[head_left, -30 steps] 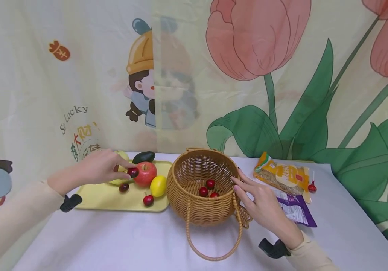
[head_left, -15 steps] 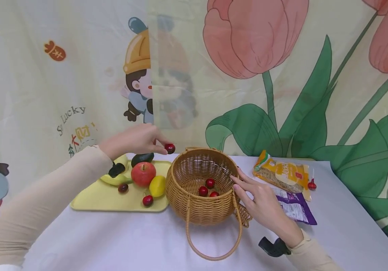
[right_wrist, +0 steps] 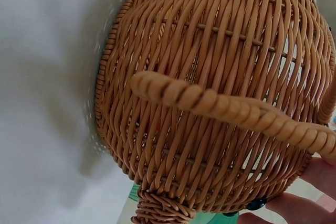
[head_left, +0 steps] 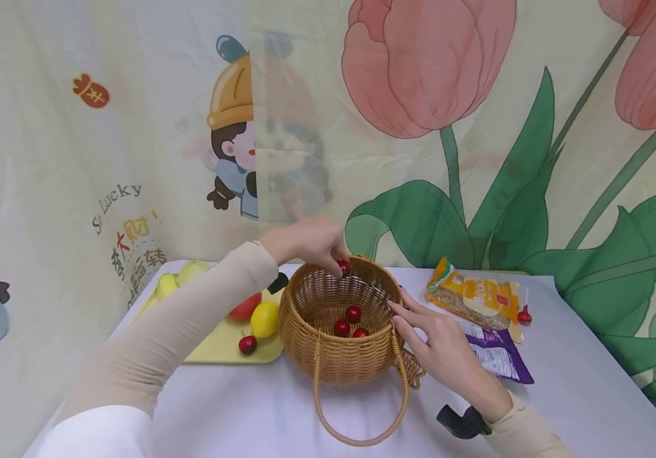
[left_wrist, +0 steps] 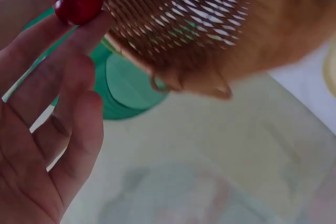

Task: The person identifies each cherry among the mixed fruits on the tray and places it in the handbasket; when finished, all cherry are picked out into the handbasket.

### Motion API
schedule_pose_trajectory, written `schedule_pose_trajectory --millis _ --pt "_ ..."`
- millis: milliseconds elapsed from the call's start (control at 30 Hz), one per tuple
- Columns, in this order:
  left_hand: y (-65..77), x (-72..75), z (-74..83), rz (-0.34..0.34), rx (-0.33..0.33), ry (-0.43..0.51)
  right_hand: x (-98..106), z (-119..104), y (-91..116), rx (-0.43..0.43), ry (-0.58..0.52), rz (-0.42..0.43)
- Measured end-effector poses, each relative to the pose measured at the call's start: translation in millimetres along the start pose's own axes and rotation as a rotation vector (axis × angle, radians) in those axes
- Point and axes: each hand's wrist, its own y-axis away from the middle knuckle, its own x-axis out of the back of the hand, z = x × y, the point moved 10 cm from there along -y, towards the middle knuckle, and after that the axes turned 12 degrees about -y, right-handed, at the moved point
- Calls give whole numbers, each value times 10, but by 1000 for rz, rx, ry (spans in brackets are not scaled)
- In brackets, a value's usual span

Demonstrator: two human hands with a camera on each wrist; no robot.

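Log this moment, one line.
left hand: pinching cherry at basket opening | right hand: touching basket | inside: three cherries | tray: another cherry, lemon

On the white counter (head_left: 562, 375), we see an orange pkg (head_left: 473, 298) w/ a purple pkt (head_left: 502, 357) in front; also a lemon (head_left: 265, 319) beside a partly hidden red apple (head_left: 246, 308); tulip-print curtain (head_left: 427, 70) in bkgd.

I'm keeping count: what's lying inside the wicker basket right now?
Three red cherries lie inside the wicker basket, the nearest partly hidden by its front rim. Whatever lies close behind that rim can't be seen.
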Motion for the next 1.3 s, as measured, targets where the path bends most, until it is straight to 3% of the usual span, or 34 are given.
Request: schedule_pose_trajectory --millis 167,300,633,967,1167,1300 --pt "-128 -72 172 7 -15 -119 -29 -1 0 9 1 -13" --pt "-175 -49 291 46 -42 -169 -14 10 -16 -3 -10 -12" --pt "-359 -45 487 66 -69 -163 6 21 -5 -7 -4 -2" --pt "-443 -385 536 17 -95 -199 -4 -15 19 12 18 16" --pt "-450 -421 534 54 -122 -142 -4 6 4 -3 -7 7" --pt "-447 -448 530 33 -127 -108 -8 18 6 -11 -9 2"
